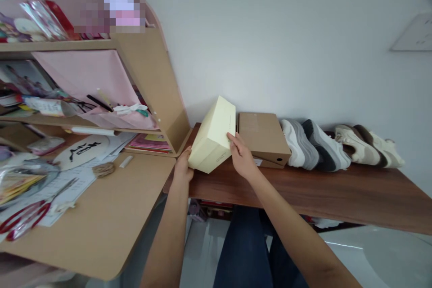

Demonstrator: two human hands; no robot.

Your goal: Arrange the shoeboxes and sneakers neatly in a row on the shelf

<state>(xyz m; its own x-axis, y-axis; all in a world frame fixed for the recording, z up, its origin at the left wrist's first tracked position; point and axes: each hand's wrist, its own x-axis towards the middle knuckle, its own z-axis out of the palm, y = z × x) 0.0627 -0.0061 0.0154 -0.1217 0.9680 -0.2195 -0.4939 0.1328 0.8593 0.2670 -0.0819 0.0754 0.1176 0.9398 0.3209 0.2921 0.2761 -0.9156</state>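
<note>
Between my two hands a pale yellow box (213, 137) is held tilted over the left end of the dark brown wooden shelf (270, 186). My left hand (184, 164) grips its lower left corner. On the right side, my right hand (241, 155) holds the box with fingers laid along its face and edge. Just right of it a brown cardboard shoebox (263, 135) sits on the shelf. Grey and white sneakers (310, 144) stand beside that, followed by a cream pair of shoes (367, 144).
To the left is a light wooden desk (135, 198) with red-handled scissors (37, 209), papers, a twine bundle (103, 169) and a round fan (83, 150). Its upright side panel (151, 81) rises close to my left hand. A white wall stands behind the shelf.
</note>
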